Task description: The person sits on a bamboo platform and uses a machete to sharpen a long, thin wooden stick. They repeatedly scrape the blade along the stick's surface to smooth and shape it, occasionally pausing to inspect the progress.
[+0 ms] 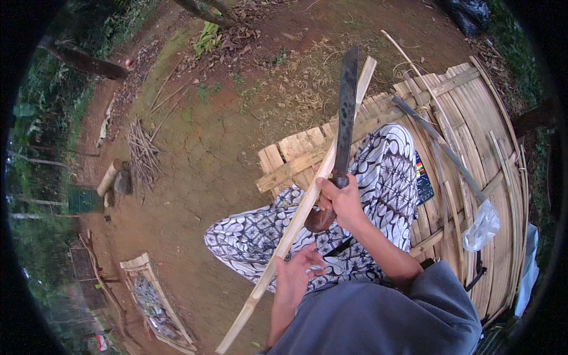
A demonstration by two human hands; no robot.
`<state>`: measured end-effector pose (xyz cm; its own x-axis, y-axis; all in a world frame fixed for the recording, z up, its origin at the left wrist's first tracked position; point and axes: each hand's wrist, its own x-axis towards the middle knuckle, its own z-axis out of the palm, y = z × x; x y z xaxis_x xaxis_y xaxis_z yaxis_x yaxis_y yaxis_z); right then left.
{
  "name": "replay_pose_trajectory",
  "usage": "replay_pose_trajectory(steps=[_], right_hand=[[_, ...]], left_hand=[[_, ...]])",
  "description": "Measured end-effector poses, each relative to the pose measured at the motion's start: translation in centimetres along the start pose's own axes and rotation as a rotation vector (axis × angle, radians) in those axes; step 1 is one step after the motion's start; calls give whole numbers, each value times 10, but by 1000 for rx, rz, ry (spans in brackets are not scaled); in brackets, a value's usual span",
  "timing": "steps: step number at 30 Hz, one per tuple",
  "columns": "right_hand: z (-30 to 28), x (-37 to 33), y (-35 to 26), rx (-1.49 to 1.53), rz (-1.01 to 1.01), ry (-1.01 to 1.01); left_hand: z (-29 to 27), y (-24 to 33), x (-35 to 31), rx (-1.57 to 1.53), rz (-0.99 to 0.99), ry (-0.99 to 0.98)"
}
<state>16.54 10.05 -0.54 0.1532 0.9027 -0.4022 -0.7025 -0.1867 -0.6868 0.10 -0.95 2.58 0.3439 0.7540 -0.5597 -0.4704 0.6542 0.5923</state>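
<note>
My right hand (344, 204) is closed round the brown, curved handle of a machete (348, 106), whose dark blade points up and away. A long, pale bamboo strip (302, 216) runs slantwise across my lap, passing beside the handle and partly behind the blade. The right thumb lies at the strip's edge. Lower down, my left hand (297, 273) has its fingers spread apart, with the thumb side against the strip; it does not grip it. Under both hands are my legs in black-and-white patterned cloth (384, 171).
I sit on a bamboo-slat platform (467, 112). On it, to the right, lie a second long blade (444, 142), a clear plastic bag (481, 226) and thin bamboo strips. Curly shavings (313, 77) cover the ground ahead. A stick pile (143, 155) and a log (109, 177) are left.
</note>
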Motion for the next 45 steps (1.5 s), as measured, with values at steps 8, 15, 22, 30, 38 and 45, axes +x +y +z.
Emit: replay_pose_trajectory(steps=[8,15,22,30,38,45], right_hand=[[-10,-2,17,-312,-122,-18],[12,-18,-8,-508,-187,-175],[-11,-54,-6,-1097,-375,-459],[-30,-68,-30,-1745,-840,-599],[-41,-69,-35,-1669,-610,-538],[-46,-53,-52,-1736,-783,-496]], left_hand=[[-33,23,-3,1096,625,409],[-64,-8,19,835,134,263],[-40,9,15,581,178,482],[-15,33,-6,192,-2,476],[-11,40,3,263,86,299],[-5,21,4,246,106,535]])
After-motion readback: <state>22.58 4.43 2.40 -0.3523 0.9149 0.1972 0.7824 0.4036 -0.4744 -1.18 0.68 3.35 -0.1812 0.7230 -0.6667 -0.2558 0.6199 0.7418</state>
